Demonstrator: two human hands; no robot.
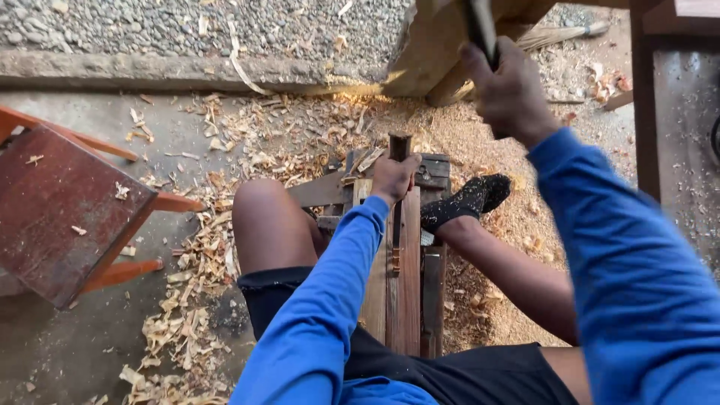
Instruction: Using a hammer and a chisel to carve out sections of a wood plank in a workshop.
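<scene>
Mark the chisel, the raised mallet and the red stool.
chisel [399, 146], head view, on its wooden handle top above the left hand [391, 178].
mallet [480, 26], head view, on the dark handle above the right hand [506, 94].
red stool [64, 210], head view, on its seat.

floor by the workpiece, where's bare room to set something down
Bare concrete floor between the red stool and the stone kerb. Crowded: wood shavings around the left hand on the chisel.
</scene>
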